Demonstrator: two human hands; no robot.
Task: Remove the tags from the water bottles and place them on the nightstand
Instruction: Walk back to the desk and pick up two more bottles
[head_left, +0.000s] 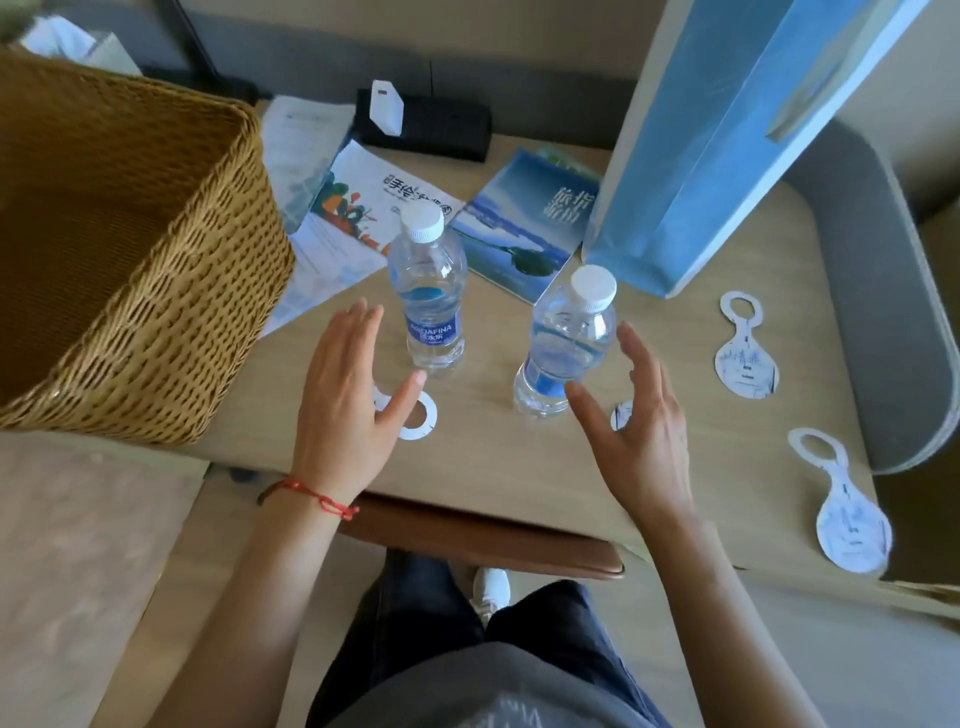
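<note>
On the nightstand, far to near: basket at left, blue bag at far right, leaflets fanned between them, black box behind.

Two bottles upright mid-table, caps on, necks bare. No tag round either neck.

Four tags loose on the wood. Two whole at right: one just right of the bag's foot, one near the front edge. Two partly covered: ring end showing below the left thumb, a sliver showing beside the right palm.

Left hand spread flat, fingers straight, holding nothing, hovering beside the left bottle. Right hand spread likewise, thumb tip close to the base of the right bottle, gripping nothing. Contact with that bottle: cannot tell.

Step judged: tags off and laid down; task looks at or near its end, hands clear of both bottles. Next move, if any, likely only withdrawal, or tidying the two covered tags; calls for keeping clear of the bottles so neither tips.

Hidden or doubtful: most of both covered tags, so shape unconfirmed. Basket contents out of sight. Bag top cut off by frame edge. Print on tags too small to read. Edges of view bent by wide lens.
</note>
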